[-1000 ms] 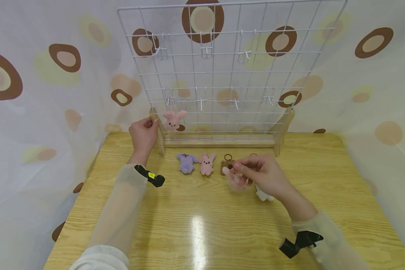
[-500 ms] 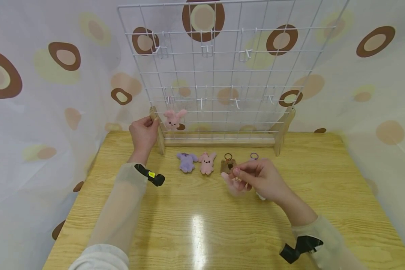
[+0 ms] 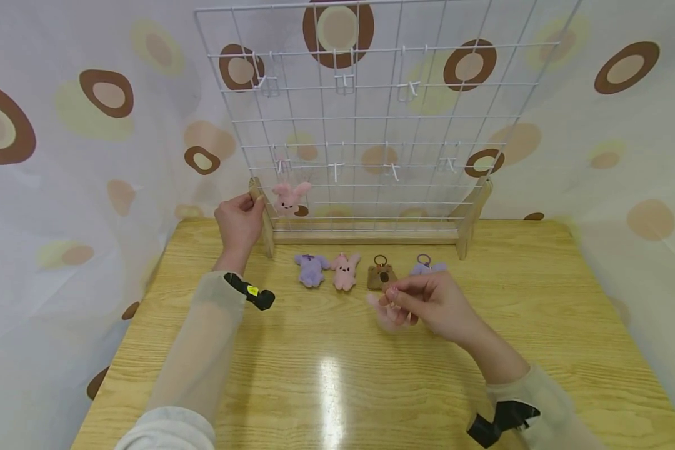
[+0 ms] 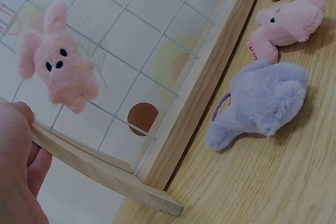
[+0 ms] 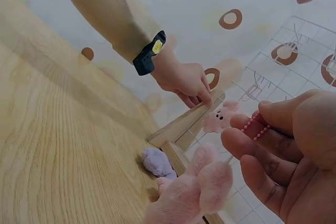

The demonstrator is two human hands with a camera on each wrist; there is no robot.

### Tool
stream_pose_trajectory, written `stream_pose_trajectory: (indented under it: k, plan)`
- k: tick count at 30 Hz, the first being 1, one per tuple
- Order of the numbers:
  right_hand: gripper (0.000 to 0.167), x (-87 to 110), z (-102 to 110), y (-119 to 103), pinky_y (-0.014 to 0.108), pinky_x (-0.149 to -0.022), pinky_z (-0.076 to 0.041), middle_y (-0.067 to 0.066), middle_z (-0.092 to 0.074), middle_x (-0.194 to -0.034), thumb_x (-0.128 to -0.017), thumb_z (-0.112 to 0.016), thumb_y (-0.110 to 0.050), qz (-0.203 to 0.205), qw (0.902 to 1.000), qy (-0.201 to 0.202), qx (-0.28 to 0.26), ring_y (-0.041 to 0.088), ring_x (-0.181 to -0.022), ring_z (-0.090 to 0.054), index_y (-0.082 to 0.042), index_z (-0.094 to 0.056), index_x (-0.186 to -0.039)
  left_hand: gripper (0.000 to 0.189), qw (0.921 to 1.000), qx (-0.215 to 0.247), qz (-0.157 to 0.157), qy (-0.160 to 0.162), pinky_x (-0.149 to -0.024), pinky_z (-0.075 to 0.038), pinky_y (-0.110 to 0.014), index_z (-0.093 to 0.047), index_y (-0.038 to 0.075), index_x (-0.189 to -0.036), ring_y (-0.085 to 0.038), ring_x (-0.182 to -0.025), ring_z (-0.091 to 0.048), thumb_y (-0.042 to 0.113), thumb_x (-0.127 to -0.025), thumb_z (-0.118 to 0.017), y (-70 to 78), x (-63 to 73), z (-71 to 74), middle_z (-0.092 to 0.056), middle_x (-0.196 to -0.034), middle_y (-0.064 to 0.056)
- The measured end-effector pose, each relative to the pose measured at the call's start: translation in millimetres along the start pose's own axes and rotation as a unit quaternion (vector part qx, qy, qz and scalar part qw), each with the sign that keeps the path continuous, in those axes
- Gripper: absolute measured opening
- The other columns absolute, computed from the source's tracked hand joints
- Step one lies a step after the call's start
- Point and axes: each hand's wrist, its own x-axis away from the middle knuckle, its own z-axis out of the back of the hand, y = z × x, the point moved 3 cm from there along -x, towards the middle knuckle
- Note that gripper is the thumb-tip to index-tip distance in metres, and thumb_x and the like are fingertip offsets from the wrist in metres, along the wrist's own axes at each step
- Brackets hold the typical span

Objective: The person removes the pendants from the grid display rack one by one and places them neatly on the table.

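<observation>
My left hand [image 3: 240, 223] grips the wooden side post [image 4: 115, 163] of a white wire grid rack. Between thumb and forefinger, my right hand [image 3: 435, 306] pinches the pink bead chain [image 5: 255, 127] of a pink plush bunny keychain [image 5: 191, 190], which dangles below the fingers above the table. Another pink bunny [image 3: 289, 200] hangs from a lower-left hook of the grid. On the table before the rack lie a purple plush keychain [image 3: 312, 271], a pink bunny [image 3: 345, 272], a brown bear keychain [image 3: 381, 276] and a second purple one [image 3: 427, 266], partly hidden behind my right hand.
Several white hooks, such as one lower hook [image 3: 335, 172] and one upper hook [image 3: 410, 89], stick out from the wire grid [image 3: 371, 119]. The rack's wooden base bar [image 3: 365, 238] stands near the back of the wooden table [image 3: 292, 375]. A patterned cloth [image 3: 613, 175] surrounds the table.
My right hand has drawn slightly down toward me with the pink bunny keychain, uncovering more of the brown bear and the right-hand purple keychain. My left hand stays on the post.
</observation>
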Motion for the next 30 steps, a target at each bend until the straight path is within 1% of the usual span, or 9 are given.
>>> stream_pose_trajectory:
  k: [4,9,17,21,24,27,30]
  plan:
    - [0.013,3.2,-3,0,0.030,-0.053,-0.056,0.021,-0.075,-0.085,-0.103,-0.067,0.001,0.004,1.0000,-0.001,0.004,0.019,-0.065,-0.071,0.007,-0.078,-0.106,0.025,1.0000,0.000,-0.003,0.000,-0.078,-0.062,-0.036,-0.081,0.000,-0.116,-0.022,-0.094,-0.078,0.020,-0.102,-0.073,-0.3,0.0,0.1,-0.079,-0.105,-0.015]
    - [0.014,6.7,-8,1,0.032,-0.052,-0.056,0.020,-0.076,-0.086,-0.103,-0.067,0.001,0.010,0.9999,-0.013,-0.002,0.019,-0.064,-0.071,0.006,-0.078,-0.107,0.025,1.0000,0.001,-0.005,0.001,-0.079,-0.063,-0.037,-0.081,0.000,-0.115,-0.022,-0.094,-0.078,0.020,-0.102,-0.073,-0.6,-0.3,0.2,-0.079,-0.105,-0.015]
    - [0.014,14.7,-16,3,0.032,-0.055,-0.057,0.019,-0.076,-0.086,-0.104,-0.068,-0.004,-0.015,0.9991,-0.034,-0.018,0.018,-0.066,-0.071,0.003,-0.079,-0.107,0.026,1.0000,0.002,-0.002,-0.002,-0.081,-0.062,-0.037,-0.080,0.000,-0.117,-0.023,-0.097,-0.078,0.020,-0.102,-0.072,-1.3,-1.2,0.1,-0.079,-0.107,-0.016]
    - [0.015,17.1,-19,5,0.033,-0.055,-0.058,0.019,-0.077,-0.091,-0.104,-0.066,-0.004,-0.020,0.9986,-0.045,-0.021,0.020,-0.067,-0.072,0.006,-0.078,-0.109,0.025,1.0000,-0.002,-0.006,0.004,-0.077,-0.062,-0.033,-0.081,0.001,-0.115,-0.023,-0.094,-0.078,0.020,-0.102,-0.072,-0.7,-1.1,1.4,-0.079,-0.105,-0.015]
    - [0.018,16.3,-19,11,0.034,-0.056,-0.059,0.019,-0.078,-0.096,-0.105,-0.065,-0.003,-0.025,0.9987,-0.040,-0.020,0.021,-0.068,-0.073,0.010,-0.075,-0.112,0.024,0.9999,-0.006,-0.007,0.008,-0.073,-0.060,-0.029,-0.082,0.001,-0.113,-0.022,-0.091,-0.078,0.020,-0.102,-0.073,-1.1,-0.9,2.0,-0.080,-0.103,-0.014]
    - [0.019,14.5,-17,18,0.035,-0.056,-0.059,0.021,-0.077,-0.093,-0.105,-0.065,-0.002,-0.035,0.9989,-0.027,-0.018,0.020,-0.067,-0.073,0.012,-0.074,-0.113,0.023,0.9999,-0.008,-0.008,0.008,-0.070,-0.058,-0.025,-0.082,0.002,-0.113,-0.021,-0.090,-0.078,0.020,-0.102,-0.073,-1.6,-0.7,1.5,-0.080,-0.102,-0.013]
    - [0.018,12.0,-14,25,0.035,-0.055,-0.058,0.023,-0.076,-0.090,-0.104,-0.065,-0.002,-0.034,0.9991,-0.016,-0.017,0.018,-0.065,-0.071,0.012,-0.075,-0.111,0.023,0.9999,-0.009,-0.011,0.008,-0.068,-0.057,-0.021,-0.082,0.002,-0.113,-0.021,-0.089,-0.078,0.020,-0.102,-0.073,-2.5,-1.5,0.2,-0.080,-0.101,-0.013]
